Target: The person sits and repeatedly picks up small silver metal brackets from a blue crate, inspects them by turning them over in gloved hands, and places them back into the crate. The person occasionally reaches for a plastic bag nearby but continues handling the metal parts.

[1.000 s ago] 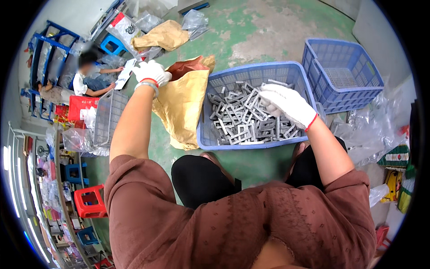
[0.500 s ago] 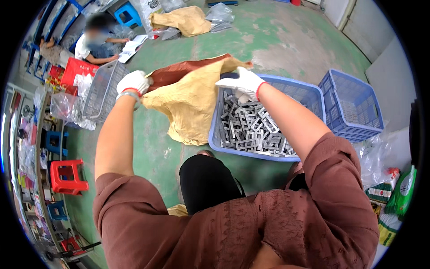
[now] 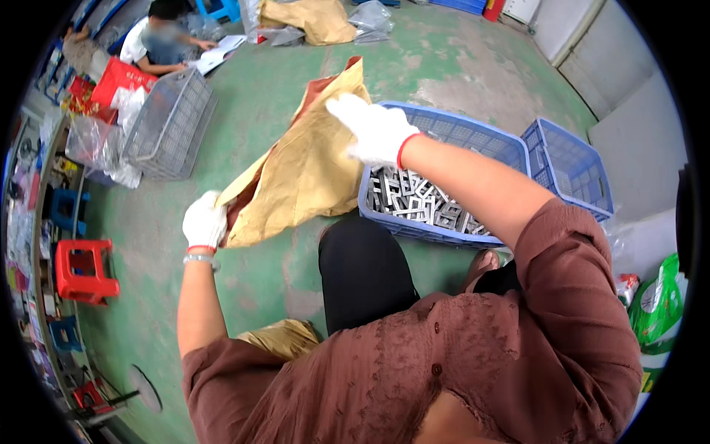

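Note:
My left hand [image 3: 205,220], in a white glove with a red cuff, grips the lower left edge of a yellow-tan woven sack [image 3: 296,174]. Reddish-brown lining shows along the sack's mouth. My right hand [image 3: 376,132], gloved the same way, holds the sack's upper right part, with its fingers over the outer face and its thumb side partly hidden. The sack hangs tilted between both hands, beside a blue plastic crate [image 3: 451,234]. Inside the crate lie many small grey metal frame-shaped parts [image 3: 418,196], partly covered by my right arm.
Another blue crate [image 3: 569,159] stands at the right, and a grey crate [image 3: 174,122] at the left. A red stool [image 3: 86,270] stands near the left shelves. A person [image 3: 159,41] sits far left with papers. Another tan sack [image 3: 314,21] lies at the back.
My left hand has come down and nearer with its edge of the sack. My right hand has shifted left and slightly lower, and the sack now stands more upright, slanting between them.

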Available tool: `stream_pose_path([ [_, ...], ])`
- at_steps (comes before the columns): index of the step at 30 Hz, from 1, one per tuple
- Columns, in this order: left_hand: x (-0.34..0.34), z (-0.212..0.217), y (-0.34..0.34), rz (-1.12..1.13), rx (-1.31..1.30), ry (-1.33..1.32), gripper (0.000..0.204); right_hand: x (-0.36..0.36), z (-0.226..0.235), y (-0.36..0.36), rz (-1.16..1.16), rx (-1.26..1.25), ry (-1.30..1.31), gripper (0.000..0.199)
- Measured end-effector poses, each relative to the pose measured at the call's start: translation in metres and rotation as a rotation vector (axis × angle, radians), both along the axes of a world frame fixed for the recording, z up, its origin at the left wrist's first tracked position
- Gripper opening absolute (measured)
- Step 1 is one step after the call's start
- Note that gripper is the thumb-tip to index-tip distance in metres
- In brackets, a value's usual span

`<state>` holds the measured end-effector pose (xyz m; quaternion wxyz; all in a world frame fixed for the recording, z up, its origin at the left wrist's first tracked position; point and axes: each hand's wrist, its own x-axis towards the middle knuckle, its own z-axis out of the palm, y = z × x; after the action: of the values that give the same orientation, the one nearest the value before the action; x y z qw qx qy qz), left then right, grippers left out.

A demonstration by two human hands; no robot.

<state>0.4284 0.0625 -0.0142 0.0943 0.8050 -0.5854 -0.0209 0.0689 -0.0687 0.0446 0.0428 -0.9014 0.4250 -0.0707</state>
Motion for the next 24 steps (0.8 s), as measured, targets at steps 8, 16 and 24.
stream_pose_path([
  [8,-0.035,0.02,-0.03,-0.008,-0.175,0.406,0.027,0.021,-0.015,-0.043,0.036,-0.019,0.174,0.076],
  [16,-0.066,0.021,-0.06,0.43,-0.677,1.162,0.061,-0.044,-0.076,-0.051,-0.216,0.248,-0.008,0.046],
  [24,-0.181,0.108,-0.044,-0.6,-0.426,-0.076,0.063,-0.046,-0.107,-0.047,-0.215,0.334,-0.57,0.023],
])
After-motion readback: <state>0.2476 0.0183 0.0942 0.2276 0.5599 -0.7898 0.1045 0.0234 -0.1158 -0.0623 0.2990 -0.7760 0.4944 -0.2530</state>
